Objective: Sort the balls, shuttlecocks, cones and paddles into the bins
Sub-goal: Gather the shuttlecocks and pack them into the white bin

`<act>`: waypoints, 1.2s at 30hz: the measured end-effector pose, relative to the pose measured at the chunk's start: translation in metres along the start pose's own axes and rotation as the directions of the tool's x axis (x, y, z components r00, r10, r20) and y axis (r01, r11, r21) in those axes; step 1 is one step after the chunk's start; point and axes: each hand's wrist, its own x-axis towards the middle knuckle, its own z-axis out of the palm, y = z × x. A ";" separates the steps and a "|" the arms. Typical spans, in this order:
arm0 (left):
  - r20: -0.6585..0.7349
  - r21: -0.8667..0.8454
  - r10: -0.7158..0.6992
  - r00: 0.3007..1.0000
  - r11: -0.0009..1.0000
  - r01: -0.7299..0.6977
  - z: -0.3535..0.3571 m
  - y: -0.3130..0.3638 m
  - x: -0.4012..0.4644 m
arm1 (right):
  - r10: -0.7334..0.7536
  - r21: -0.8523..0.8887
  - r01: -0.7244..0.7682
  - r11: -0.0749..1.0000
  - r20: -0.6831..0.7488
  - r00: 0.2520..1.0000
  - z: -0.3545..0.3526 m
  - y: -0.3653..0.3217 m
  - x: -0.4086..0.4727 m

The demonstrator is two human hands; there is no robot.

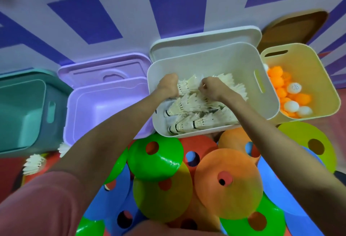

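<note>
Shuttlecock step: left hand (167, 85) and right hand (209, 86) curled on shuttlecocks (189, 87) inside white bin (215, 61). Next, likely: release, then fetch strays (34, 163) well left of grip.

Four open bins stand in a row on the floor (11, 168) before me — teal (22, 112), purple (104, 108), white (243, 78), yellow (322, 85) — with flat cones (228, 183) heaped in front and two loose shuttlecocks (34, 163) beside the teal bin.

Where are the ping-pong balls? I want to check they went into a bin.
In the head view, the ping-pong balls lie in the yellow bin at far right, beside the white bin of shuttlecocks.
</note>
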 end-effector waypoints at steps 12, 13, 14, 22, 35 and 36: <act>-0.453 -0.389 0.140 0.880 0.857 -0.337 -0.027 -0.024 -0.102 | -0.216 -0.152 0.184 0.971 -0.239 0.947 0.007 -0.056 -0.081; -0.497 -0.421 0.111 0.861 0.837 -0.351 -0.027 -0.034 -0.119 | -0.257 -0.129 0.230 0.965 -0.258 0.931 0.010 -0.065 -0.089; -0.534 -0.449 0.071 0.843 0.820 -0.354 -0.025 -0.046 -0.136 | -0.297 -0.112 0.276 0.955 -0.280 0.913 0.014 -0.073 -0.096; -0.528 -0.585 -0.219 0.821 0.794 -0.164 0.025 -0.162 -0.256 | -0.525 -0.084 0.524 0.847 -0.275 0.805 0.068 -0.150 -0.145; -0.620 -0.620 -0.340 0.707 0.765 -0.175 0.054 -0.270 -0.354 | -0.469 -0.157 0.486 0.860 0.132 0.873 0.195 -0.255 -0.177; -0.594 -0.610 -0.337 0.731 0.781 -0.135 0.057 -0.278 -0.354 | -0.442 -0.176 0.466 0.867 0.163 0.882 0.202 -0.260 -0.175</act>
